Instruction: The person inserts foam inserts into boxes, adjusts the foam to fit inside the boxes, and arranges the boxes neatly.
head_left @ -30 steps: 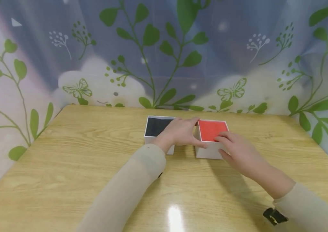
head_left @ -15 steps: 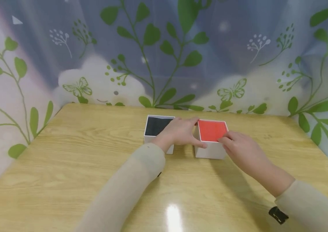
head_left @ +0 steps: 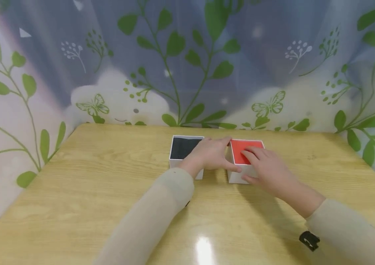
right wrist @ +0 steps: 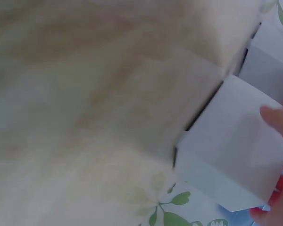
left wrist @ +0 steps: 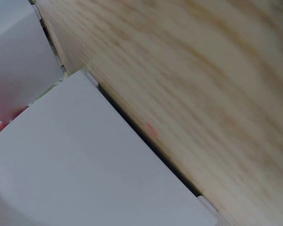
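Note:
A white square box [head_left: 236, 177] has a flat red surface [head_left: 238, 149] just inside its rim. My left hand [head_left: 212, 154] holds the left side of this box, thumb along the front wall and fingers at the back left corner. My right hand [head_left: 271, 171] rests bent fingertips on the red surface, its thumb low by the front wall. In the right wrist view, the thumb [right wrist: 277, 121] is at the box's white wall [right wrist: 231, 141]. Left of it stands a matching white box [head_left: 199, 174] with a black surface [head_left: 182, 147] inside, partly behind my left hand and wrist.
Both boxes stand on a wooden table [head_left: 91, 176], with a narrow gap between them. Behind the table hangs a curtain [head_left: 108, 81] printed with leaves and butterflies. A black wrist strap [head_left: 310, 240] shows under the right sleeve.
My right fingers have moved from the right front edge of the red-topped box left onto its red surface, spreading from the thumb. The left hand keeps its hold; the view shifted slightly.

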Demonstrator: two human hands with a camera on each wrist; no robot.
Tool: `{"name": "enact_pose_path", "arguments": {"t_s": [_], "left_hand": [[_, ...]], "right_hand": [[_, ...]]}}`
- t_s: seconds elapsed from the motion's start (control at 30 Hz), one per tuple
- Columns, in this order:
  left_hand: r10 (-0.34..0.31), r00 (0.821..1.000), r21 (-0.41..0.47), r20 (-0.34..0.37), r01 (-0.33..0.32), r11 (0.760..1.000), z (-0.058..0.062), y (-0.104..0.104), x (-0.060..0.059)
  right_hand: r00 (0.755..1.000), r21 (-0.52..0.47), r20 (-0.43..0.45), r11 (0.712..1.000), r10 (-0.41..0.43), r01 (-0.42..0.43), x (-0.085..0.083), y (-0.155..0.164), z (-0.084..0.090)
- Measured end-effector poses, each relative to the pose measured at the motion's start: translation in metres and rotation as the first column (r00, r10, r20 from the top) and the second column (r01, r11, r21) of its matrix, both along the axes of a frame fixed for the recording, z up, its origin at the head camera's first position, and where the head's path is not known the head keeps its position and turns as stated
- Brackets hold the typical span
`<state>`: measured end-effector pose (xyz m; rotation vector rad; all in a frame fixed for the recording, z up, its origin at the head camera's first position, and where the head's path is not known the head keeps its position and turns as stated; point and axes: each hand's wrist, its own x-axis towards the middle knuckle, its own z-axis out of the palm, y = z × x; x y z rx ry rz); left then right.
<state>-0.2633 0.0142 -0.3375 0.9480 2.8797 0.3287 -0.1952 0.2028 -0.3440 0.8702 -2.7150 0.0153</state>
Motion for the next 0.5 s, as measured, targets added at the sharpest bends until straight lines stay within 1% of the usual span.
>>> {"name": "enact_pose_path", "arguments": {"t_s": [0.1, 0.23, 0.33, 0.4, 0.5], "left_hand": [[-0.010, 1.000, 0.010, -0.010, 0.010, 1.000, -0.001, -0.001, 0.000], [-0.017, 0.999, 0.014, -0.044, 0.018, 1.000, 0.001, -0.003, -0.003], [-0.028, 0.999, -0.012, -0.034, 0.028, 1.000, 0.001, -0.003, -0.003], [-0.038, 0.999, -0.026, -0.028, 0.037, 0.999, 0.000, -0.002, -0.002], [-0.043, 0.999, -0.025, -0.027, 0.042, 0.999, -0.002, -0.002, 0.000]], "right_hand": [[0.998, -0.010, 0.058, 1.000, 0.023, -0.023, -0.009, -0.006, 0.001], [0.994, -0.004, 0.086, 0.998, 0.061, -0.060, -0.021, -0.011, 0.004], [0.990, 0.024, 0.124, 0.997, 0.065, -0.069, -0.023, -0.011, 0.004], [0.987, 0.023, 0.146, 0.998, 0.061, -0.065, -0.021, -0.011, 0.004], [0.987, 0.027, 0.158, 0.999, 0.016, -0.020, -0.018, -0.009, 0.004]]}}
